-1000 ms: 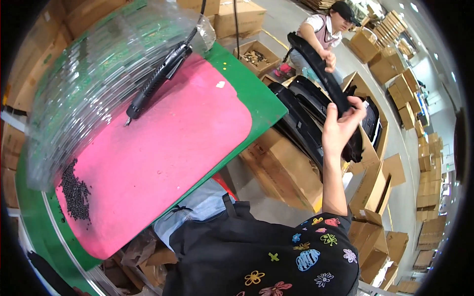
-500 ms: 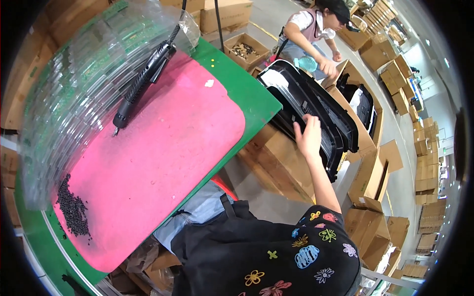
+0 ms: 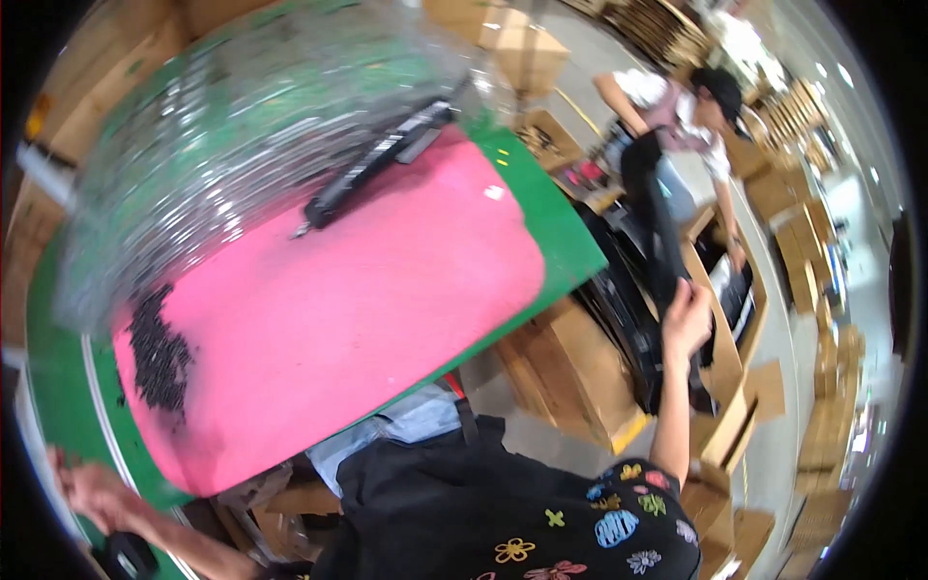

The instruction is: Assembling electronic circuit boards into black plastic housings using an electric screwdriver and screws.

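My right hand [image 3: 687,319] is closed on the near edge of a long black plastic panel [image 3: 661,227], which stands tilted up above a stack of similar black panels [image 3: 619,295] at the table's right. At the lower left, beside the table's edge, my left hand [image 3: 95,491] is smeared by motion, so its fingers cannot be made out. A black electric screwdriver [image 3: 377,164] lies on the pink mat [image 3: 338,338], its bit pointing left. Small black screws [image 3: 159,358] form a heap on the mat's left end.
Clear plastic trays [image 3: 213,164] cover the back of the green table [image 3: 570,242]. Beyond the panels a person [image 3: 681,116] in a black cap reaches into an open carton [image 3: 759,319]. A cardboard box [image 3: 565,367] stands under the panels, and stacked cartons [image 3: 836,387] line the right.
My right hand has taken hold of a black panel and tilted it up off the stack. My left hand has come into view at the lower left. The person has leaned toward the carton.
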Motion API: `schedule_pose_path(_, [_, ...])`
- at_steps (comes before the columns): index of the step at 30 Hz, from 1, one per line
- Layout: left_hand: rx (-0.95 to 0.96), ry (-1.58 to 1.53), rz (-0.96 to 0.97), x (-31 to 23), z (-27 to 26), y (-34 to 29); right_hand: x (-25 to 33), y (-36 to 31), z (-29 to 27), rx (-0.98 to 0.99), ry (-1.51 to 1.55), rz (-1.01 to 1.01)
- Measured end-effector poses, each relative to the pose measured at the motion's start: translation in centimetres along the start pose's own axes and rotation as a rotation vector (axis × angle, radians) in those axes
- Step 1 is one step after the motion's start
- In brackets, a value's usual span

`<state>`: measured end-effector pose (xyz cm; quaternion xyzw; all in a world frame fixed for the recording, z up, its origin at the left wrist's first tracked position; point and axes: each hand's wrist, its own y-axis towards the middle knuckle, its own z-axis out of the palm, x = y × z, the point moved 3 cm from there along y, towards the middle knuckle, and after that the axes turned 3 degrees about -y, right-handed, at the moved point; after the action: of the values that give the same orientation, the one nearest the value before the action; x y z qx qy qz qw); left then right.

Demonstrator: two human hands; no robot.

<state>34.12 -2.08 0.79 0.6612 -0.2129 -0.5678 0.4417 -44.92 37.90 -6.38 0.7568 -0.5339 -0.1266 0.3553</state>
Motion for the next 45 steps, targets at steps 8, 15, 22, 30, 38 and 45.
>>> schedule_pose_path(8, [0.59, -0.295, 0.256, -11.1, 25.0, -3.7, 11.1, -0.6, -8.6, -0.148, 0.469, -0.957])
schedule_pose_path(15, [1.327, 0.148, -0.023, -9.9, 30.3, -5.5, 25.8, -5.6, -8.2, 0.295, 0.785, -1.618])
schedule_pose_path(22, [1.275, 0.209, -0.022, -6.1, 28.8, -5.9, 44.4, -1.8, -9.7, 0.333, 1.022, -1.765])
schedule_pose_path(30, [1.093, 0.187, 0.118, -5.1, 28.4, -5.8, 73.7, 2.9, -2.0, 0.201, 0.646, -1.409])
schedule_pose_path(38, [1.115, 0.191, 0.16, -4.0, 28.5, -6.7, 85.0, 0.2, 3.5, 0.441, 0.449, -1.327])
schedule_pose_path(45, [1.127, 0.17, 0.146, -4.5, 28.6, -6.2, 80.4, 1.8, -1.2, 0.473, 1.258, -1.12])
